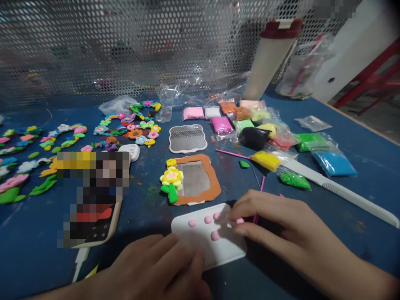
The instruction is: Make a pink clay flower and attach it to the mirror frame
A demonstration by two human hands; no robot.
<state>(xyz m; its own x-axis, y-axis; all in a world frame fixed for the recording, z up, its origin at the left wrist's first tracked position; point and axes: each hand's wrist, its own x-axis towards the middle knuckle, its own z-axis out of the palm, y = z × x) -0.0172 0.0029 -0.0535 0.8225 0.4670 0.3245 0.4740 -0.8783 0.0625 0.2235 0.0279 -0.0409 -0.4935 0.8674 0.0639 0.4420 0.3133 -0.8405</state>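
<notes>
A small white board with rounded corners lies on the table, several pink clay balls spread over it. My right hand is above the board's right end, thumb and fingertips pinching another pink clay ball. At the near left edge of the board, my left hand has its fingers bent and closed on the board; its fingertips are in shadow. Just beyond lies a mirror framed in brown clay, with a yellow clay flower on its left side. Farther back is a white-edged mirror.
Bagged coloured clay is piled at the back right, near a white serrated knife and a tall bottle. To the left lie a charging phone and several clay-decorated frames. A perforated metal panel stands behind.
</notes>
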